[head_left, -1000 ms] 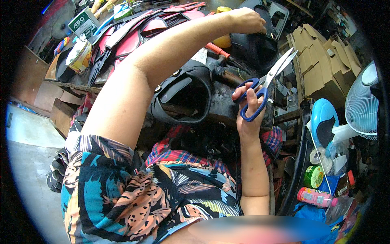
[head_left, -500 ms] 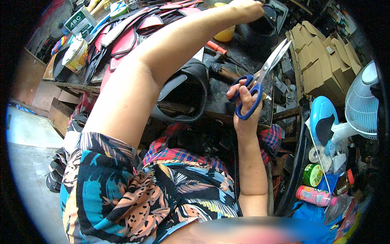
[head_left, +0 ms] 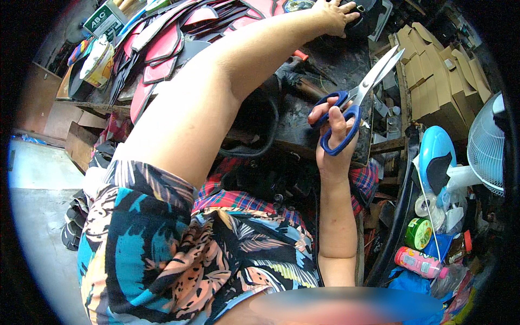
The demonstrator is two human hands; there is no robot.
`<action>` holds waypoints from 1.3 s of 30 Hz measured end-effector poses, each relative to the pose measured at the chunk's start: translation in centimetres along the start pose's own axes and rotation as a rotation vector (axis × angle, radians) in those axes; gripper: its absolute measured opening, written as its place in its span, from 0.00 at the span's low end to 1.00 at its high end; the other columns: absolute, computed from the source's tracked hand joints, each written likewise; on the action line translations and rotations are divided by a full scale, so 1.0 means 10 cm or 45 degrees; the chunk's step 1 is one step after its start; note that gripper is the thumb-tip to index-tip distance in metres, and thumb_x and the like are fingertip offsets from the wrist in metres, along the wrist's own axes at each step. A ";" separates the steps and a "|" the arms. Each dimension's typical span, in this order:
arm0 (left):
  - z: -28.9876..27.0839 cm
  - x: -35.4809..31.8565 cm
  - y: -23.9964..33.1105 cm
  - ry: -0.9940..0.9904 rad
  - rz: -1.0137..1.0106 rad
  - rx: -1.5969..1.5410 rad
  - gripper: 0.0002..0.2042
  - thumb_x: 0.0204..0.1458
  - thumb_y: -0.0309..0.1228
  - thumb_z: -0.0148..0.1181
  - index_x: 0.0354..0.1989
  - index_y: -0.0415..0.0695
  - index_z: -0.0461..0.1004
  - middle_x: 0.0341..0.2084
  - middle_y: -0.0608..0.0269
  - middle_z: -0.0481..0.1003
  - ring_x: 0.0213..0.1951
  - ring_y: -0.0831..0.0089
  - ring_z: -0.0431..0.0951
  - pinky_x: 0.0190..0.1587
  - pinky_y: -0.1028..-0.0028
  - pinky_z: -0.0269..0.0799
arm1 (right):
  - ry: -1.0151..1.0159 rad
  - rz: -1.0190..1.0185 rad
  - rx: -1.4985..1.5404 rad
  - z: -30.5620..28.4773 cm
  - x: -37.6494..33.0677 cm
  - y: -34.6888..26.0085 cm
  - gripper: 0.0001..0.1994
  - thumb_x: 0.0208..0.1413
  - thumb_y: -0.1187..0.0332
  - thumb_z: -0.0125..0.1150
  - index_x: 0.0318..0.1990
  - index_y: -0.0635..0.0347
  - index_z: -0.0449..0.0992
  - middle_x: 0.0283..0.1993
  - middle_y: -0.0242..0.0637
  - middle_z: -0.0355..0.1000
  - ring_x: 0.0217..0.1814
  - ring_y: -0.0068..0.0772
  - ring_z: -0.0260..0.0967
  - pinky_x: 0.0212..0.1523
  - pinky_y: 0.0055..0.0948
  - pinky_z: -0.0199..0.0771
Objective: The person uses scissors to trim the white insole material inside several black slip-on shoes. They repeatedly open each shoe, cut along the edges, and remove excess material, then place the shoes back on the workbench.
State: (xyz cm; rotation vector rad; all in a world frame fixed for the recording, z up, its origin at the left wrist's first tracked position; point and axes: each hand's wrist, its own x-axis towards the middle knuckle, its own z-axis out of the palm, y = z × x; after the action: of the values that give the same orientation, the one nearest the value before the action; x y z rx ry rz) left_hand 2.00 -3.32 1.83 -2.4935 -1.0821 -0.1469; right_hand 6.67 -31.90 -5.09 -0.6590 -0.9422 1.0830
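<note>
The right hand (head_left: 331,142) holds a pair of blue-handled scissors (head_left: 355,105) upright over the near edge of the dark workbench (head_left: 325,65), its fingers closed through the two handle loops and the thumb pressed on the upper one. The steel blades stand slightly parted and point up and away toward the stack of brown cardboard boxes (head_left: 433,81) at the right. The scissors look light, stiff and sharp at the tips, with smooth plastic loops that give a sure grip; the loops are the place to hold them, never the blades.

The left hand (head_left: 336,15) stretches across to the far edge of the workbench, fingers spread and pressed down on a black object (head_left: 365,13) there; whether they grip it or only rest on it is hard to tell, as the view bends and darkens near the rim. A black curved piece (head_left: 254,127), possibly a shoe part, lies on the bench just beside the left forearm. Red and pink cut-out sheets (head_left: 162,49) are heaped at the far left corner. Off the right edge stand a white fan (head_left: 487,146), a green tape roll (head_left: 418,233) and a pink bottle (head_left: 418,262).
</note>
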 end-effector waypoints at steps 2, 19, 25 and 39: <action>-0.04 0.01 -0.05 -0.057 0.075 -0.185 0.46 0.52 0.61 0.62 0.77 0.56 0.51 0.78 0.54 0.43 0.77 0.44 0.43 0.67 0.28 0.49 | -0.006 -0.004 -0.023 0.00 0.01 0.00 0.14 0.64 0.63 0.63 0.48 0.64 0.69 0.30 0.38 0.75 0.35 0.27 0.72 0.46 0.26 0.71; -1.22 -3.24 -0.15 0.264 -0.115 -0.632 0.24 0.60 0.34 0.62 0.65 0.48 0.69 0.58 0.52 0.72 0.56 0.51 0.75 0.57 0.60 0.72 | -0.184 0.086 -0.309 -0.09 0.05 -0.03 0.12 0.60 0.68 0.68 0.45 0.61 0.71 0.31 0.33 0.74 0.31 0.22 0.72 0.36 0.21 0.72; -0.60 -2.85 -0.38 0.356 0.114 -0.861 0.17 0.60 0.26 0.60 0.58 0.47 0.74 0.48 0.53 0.74 0.43 0.57 0.79 0.46 0.64 0.76 | -0.502 0.286 -1.076 -0.19 0.27 -0.56 0.15 0.51 0.71 0.77 0.41 0.61 0.74 0.31 0.22 0.71 0.32 0.12 0.67 0.36 0.16 0.68; -0.41 -2.77 -0.35 0.386 0.034 -0.969 0.14 0.56 0.26 0.61 0.51 0.48 0.78 0.45 0.54 0.77 0.46 0.54 0.80 0.50 0.59 0.76 | -0.852 0.079 -2.049 -0.10 0.49 -1.27 0.20 0.39 0.61 0.78 0.35 0.63 0.76 0.22 0.34 0.69 0.25 0.27 0.65 0.28 0.28 0.64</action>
State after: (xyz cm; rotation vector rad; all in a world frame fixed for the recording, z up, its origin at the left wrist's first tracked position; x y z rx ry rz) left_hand -19.39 -21.55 -0.36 -2.9734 -0.9777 -1.0671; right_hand 13.87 -31.74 6.47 -1.6393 -2.4016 0.3538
